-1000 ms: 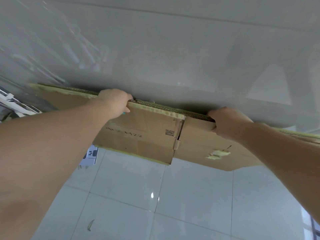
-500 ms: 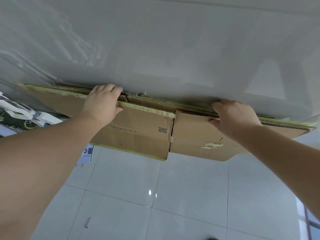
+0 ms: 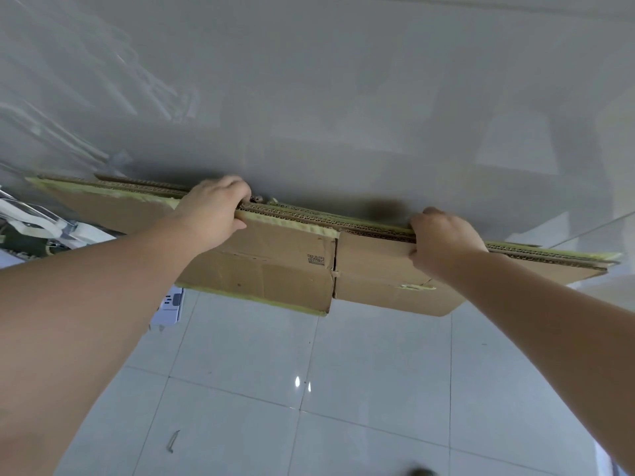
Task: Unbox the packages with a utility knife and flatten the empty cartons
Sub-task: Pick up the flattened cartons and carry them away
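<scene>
Now the flattened cartons (image 3: 275, 266) stand on edge across mid-frame against the wall (image 3: 309, 80); left hand (image 3: 213, 214) and right hand (image 3: 443, 238) each grip their top edge, fingers curled over, where half a second ago the fingers lay straighter.

A pale grey wall (image 3: 343, 80) rises from a glossy white tiled floor (image 3: 378, 372). Light glints on the tiles. On the floor left, by the wall, lies a white box (image 3: 170, 305); a small scrap (image 3: 173, 440) lies nearer.
</scene>
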A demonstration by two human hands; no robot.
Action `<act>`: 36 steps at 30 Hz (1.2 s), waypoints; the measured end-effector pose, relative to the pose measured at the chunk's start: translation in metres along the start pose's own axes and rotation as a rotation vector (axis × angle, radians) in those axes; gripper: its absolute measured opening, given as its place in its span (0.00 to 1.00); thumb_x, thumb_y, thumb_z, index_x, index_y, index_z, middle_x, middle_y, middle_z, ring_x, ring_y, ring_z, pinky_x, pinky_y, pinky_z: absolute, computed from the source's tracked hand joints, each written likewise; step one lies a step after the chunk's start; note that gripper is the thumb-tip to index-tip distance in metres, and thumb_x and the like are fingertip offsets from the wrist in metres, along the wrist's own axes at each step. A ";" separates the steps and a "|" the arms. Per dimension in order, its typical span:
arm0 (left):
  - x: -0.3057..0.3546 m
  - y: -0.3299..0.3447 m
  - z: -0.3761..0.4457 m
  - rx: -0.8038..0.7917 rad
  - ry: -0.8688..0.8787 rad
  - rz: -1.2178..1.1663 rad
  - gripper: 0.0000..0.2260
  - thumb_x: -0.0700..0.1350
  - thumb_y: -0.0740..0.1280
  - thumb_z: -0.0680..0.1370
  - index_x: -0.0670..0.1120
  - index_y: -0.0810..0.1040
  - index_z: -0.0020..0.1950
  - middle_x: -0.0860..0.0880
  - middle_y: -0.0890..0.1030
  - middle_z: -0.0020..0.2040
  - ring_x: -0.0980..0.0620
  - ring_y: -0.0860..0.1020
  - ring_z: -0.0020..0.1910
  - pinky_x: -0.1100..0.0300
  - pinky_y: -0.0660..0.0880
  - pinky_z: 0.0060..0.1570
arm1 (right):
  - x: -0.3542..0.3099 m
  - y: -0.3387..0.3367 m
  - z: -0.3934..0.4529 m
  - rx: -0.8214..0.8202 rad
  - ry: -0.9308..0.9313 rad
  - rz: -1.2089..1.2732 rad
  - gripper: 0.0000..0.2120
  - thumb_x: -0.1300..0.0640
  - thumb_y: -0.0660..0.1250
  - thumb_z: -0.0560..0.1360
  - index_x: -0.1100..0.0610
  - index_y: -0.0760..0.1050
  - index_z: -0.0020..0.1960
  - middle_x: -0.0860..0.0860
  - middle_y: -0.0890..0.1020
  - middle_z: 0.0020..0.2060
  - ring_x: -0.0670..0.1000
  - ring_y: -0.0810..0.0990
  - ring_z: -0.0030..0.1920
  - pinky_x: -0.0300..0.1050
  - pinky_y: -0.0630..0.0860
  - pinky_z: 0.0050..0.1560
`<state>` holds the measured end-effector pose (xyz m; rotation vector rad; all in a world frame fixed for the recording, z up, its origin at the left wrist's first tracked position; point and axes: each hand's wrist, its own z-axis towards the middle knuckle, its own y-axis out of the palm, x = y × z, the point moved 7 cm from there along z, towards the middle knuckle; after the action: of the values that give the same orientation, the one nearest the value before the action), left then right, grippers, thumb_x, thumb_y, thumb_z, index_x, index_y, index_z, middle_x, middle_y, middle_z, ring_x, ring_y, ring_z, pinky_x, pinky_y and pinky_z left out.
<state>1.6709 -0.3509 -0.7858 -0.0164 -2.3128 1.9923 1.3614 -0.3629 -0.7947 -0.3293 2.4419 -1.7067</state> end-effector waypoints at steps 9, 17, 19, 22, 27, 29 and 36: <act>0.003 -0.024 -0.010 -0.245 0.122 0.264 0.19 0.52 0.64 0.79 0.52 0.64 0.67 0.48 0.80 0.48 0.46 0.76 0.45 0.57 0.66 0.36 | -0.007 -0.027 -0.013 -0.201 -0.215 0.008 0.10 0.55 0.65 0.72 0.49 0.64 0.37 0.47 0.71 0.35 0.54 0.73 0.43 0.39 0.62 0.30; 0.008 -0.003 0.006 -0.236 0.059 0.282 0.17 0.47 0.63 0.80 0.52 0.65 0.68 0.50 0.76 0.42 0.46 0.74 0.42 0.57 0.68 0.34 | -0.005 -0.009 -0.002 -0.160 -0.143 -0.027 0.07 0.54 0.65 0.76 0.52 0.73 0.53 0.52 0.77 0.46 0.56 0.75 0.47 0.42 0.66 0.40; 0.012 0.006 0.009 -0.161 0.068 0.293 0.15 0.47 0.63 0.80 0.52 0.66 0.67 0.49 0.79 0.46 0.46 0.76 0.46 0.57 0.66 0.34 | 0.001 0.002 0.001 -0.120 -0.111 -0.057 0.06 0.54 0.64 0.77 0.53 0.72 0.53 0.53 0.79 0.48 0.57 0.77 0.50 0.43 0.66 0.41; 0.016 0.012 0.016 -0.077 0.074 0.293 0.15 0.46 0.63 0.80 0.51 0.68 0.66 0.48 0.80 0.48 0.44 0.78 0.47 0.57 0.67 0.35 | 0.012 0.000 0.004 -0.015 -0.089 -0.087 0.05 0.54 0.63 0.78 0.53 0.67 0.48 0.54 0.79 0.48 0.59 0.78 0.48 0.44 0.66 0.40; 0.015 0.008 0.025 -0.033 -0.025 0.171 0.17 0.43 0.67 0.78 0.48 0.71 0.66 0.46 0.78 0.57 0.43 0.76 0.55 0.53 0.72 0.43 | 0.017 -0.006 0.006 0.151 -0.096 -0.110 0.05 0.57 0.62 0.78 0.56 0.66 0.47 0.54 0.79 0.47 0.59 0.78 0.46 0.44 0.65 0.37; 0.015 0.007 0.023 -0.015 -0.047 0.150 0.17 0.42 0.68 0.77 0.47 0.71 0.65 0.46 0.77 0.60 0.43 0.75 0.58 0.52 0.73 0.45 | 0.017 -0.005 0.005 0.180 -0.098 -0.135 0.04 0.57 0.62 0.78 0.57 0.69 0.51 0.54 0.78 0.48 0.59 0.78 0.48 0.44 0.64 0.36; 0.019 0.005 0.006 0.081 -0.003 0.093 0.25 0.44 0.73 0.73 0.45 0.70 0.68 0.46 0.73 0.65 0.43 0.71 0.62 0.49 0.69 0.57 | 0.018 -0.002 -0.005 0.358 -0.172 -0.107 0.14 0.59 0.76 0.66 0.61 0.76 0.48 0.58 0.79 0.43 0.61 0.78 0.43 0.46 0.67 0.34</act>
<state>1.6511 -0.3546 -0.7908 -0.1177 -2.2711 2.1288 1.3429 -0.3642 -0.7907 -0.5409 1.9847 -2.0195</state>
